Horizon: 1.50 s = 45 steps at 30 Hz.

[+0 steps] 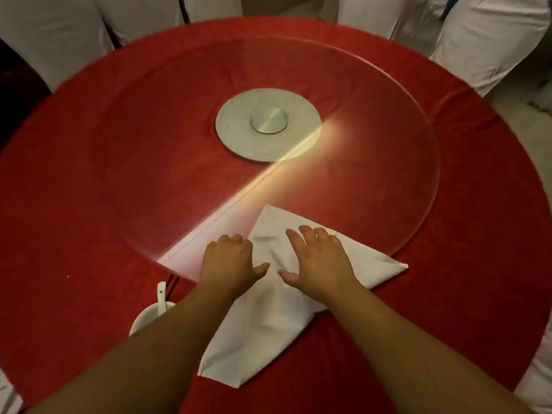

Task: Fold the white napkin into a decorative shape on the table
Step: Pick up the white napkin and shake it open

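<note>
The white napkin [268,333] lies partly folded at the near rim of the glass turntable [388,162] on the red desk [74,234]. The right hand [321,261] presses it flat, fingers spread; the left hand [228,262] curls at its left edge (grip half closed, pinching unclear)

We see a matt white cloth napkin [268,333], a red fabric cover on the desk [74,234], a glossy glass turntable [373,174] and its brushed metal hub [268,121].

banquet restaurant | red-clothed round table [89,204] | glass turntable [388,174] | covered chairs [493,40]
</note>
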{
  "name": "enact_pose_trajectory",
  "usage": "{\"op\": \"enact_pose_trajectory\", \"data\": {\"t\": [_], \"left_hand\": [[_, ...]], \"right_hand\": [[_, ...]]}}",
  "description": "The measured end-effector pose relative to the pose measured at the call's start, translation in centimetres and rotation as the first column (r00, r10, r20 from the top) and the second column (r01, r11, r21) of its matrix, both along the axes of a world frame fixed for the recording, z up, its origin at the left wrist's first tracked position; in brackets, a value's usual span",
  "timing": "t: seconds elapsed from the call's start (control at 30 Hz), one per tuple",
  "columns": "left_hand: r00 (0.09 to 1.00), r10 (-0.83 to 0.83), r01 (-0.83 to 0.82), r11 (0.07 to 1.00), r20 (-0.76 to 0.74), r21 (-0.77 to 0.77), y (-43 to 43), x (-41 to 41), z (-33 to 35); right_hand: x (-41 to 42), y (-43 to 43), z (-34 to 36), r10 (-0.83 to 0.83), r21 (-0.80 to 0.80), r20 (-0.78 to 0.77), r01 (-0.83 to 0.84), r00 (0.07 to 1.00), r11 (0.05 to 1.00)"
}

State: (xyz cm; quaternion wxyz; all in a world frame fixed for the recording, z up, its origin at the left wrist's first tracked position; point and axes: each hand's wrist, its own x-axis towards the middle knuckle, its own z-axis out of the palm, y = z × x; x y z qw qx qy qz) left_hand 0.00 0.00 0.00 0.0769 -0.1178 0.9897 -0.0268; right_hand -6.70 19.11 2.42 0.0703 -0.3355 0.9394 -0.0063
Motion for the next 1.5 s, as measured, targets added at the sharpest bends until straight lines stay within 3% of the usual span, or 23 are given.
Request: {"op": "enact_pose_trajectory", "data": {"t": [0.1, 0.2, 0.43, 0.53, 0.63, 0.83, 1.0, 1.1, 1.23, 1.37, 1.5], "left_hand": [[0.989, 0.079, -0.08, 0.997, 0.125, 0.0, -0.1, 0.2, -1.8], [0.96, 0.172, -0.211, 0.963, 0.221, 0.166, 0.2, 0.3, -2.9], [0.941, 0.236, -0.314, 0.874, 0.241, 0.372, 0.8, -0.7, -3.4], [0.965, 0.202, -0.26, 0.837, 0.169, 0.482, 1.1, -0.8, -3.1], [0.995, 0.091, -0.093, 0.806, 0.033, 0.585, 1.4, -1.0, -2.0], [0.981, -0.072, 0.16, 0.824, -0.179, 0.544, 2.2, -2.3, 2.6], [0.973, -0.068, 0.183, 0.806, -0.219, 0.562, 2.8, -2.8, 5.9], [0.989, -0.046, 0.12, 0.793, -0.138, 0.597, 3.1, -2.8, 7.1], [0.998, -0.048, 0.014, 0.846, 0.051, 0.533, 2.0, -2.5, 7.7], [0.988, -0.075, 0.004, 0.888, 0.138, 0.459, 0.3, -2.6, 8.9], [0.979, -0.121, 0.056, 0.936, 0.167, 0.348, -1.3, -3.6, 10.9]], "right_hand": [[0.2, -0.4, -1.5, 0.004, 0.002, 0.001, -0.004, 1.0, 1.0], [0.2, -0.5, -2.4, 0.013, -0.011, -0.019, -0.013, 1.0, 1.0], [-0.1, -0.6, -2.8, 0.039, -0.006, 0.001, -0.039, 0.999, 0.999], [-0.1, -0.4, -2.9, 0.09, -0.034, 0.006, -0.09, 0.996, 0.995], [-0.3, -0.1, -2.6, 0.186, -0.069, 0.024, -0.184, 0.982, 0.981], [-2.1, 0.0, 1.0, 0.229, -0.106, -0.034, -0.231, 0.973, 0.967], [-3.9, 0.4, 5.2, 0.238, -0.053, -0.147, -0.248, 0.96, 0.967], [-4.7, 1.4, 7.8, 0.27, -0.073, -0.179, -0.286, 0.946, 0.955], [-6.0, 4.4, 10.8, 0.277, -0.028, -0.209, -0.289, 0.938, 0.957], [-6.9, 8.6, 13.3, 0.254, 0.071, -0.11, -0.247, 0.961, 0.966], [-6.5, 11.9, 14.9, 0.089, 0.105, 0.058, -0.094, 0.994, 0.99]]}}
